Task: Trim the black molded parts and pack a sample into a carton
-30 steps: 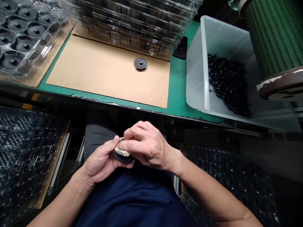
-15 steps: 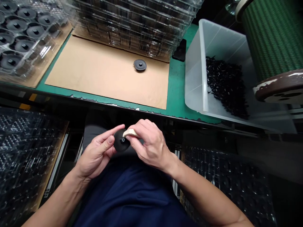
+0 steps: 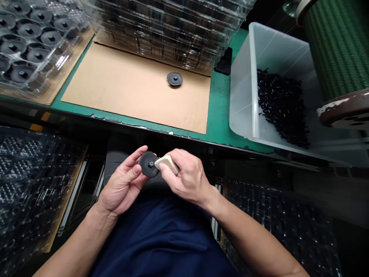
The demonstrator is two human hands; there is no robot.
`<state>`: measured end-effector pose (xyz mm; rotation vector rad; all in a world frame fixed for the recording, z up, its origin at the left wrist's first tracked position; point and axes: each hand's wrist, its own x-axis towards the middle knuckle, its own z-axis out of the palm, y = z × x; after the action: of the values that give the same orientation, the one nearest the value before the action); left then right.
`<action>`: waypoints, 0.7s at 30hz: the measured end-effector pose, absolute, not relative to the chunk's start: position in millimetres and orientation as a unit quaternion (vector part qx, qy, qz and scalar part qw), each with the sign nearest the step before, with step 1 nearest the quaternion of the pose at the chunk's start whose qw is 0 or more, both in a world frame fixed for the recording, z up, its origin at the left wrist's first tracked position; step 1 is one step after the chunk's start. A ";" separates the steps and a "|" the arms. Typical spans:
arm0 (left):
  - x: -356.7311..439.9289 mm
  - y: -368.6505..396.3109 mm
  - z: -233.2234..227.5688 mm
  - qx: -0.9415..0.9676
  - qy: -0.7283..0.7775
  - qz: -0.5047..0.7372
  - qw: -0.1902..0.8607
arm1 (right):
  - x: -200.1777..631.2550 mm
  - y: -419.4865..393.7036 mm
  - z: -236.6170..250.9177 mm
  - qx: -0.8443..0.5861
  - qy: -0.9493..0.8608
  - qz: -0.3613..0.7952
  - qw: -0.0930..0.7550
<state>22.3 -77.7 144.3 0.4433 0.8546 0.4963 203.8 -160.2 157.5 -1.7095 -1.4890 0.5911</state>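
Right now the left hand (image 3: 122, 188) pinches a black disc (image 3: 148, 164) by its rim over the lap, and the right hand (image 3: 184, 177) grips a tan tool (image 3: 167, 164) whose tip sits at the disc's 3 o'clock. Hold the disc still and press gently, I think, so the tool does not slip. It is round, flat and dark, with a small knob in its middle.
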 end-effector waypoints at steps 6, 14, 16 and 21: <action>28.1 -83.5 136.7 0.392 0.392 0.325 0.766 | 185.8 -156.0 169.2 -0.669 -0.436 0.389 0.459; 26.5 -79.9 159.0 0.380 0.406 0.369 0.745 | 194.7 -153.2 169.1 -0.677 -0.518 0.287 0.437; 24.1 -80.1 159.4 0.371 0.408 0.359 0.754 | 198.9 -152.6 164.6 -0.683 -0.536 0.261 0.422; 18.0 -82.8 154.7 0.364 0.396 0.314 0.782 | 204.6 -152.5 161.2 -0.688 -0.588 0.197 0.378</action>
<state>18.0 -82.8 154.7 0.7863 0.8560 0.6776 204.6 -152.5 161.2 -1.7576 -1.5025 0.5024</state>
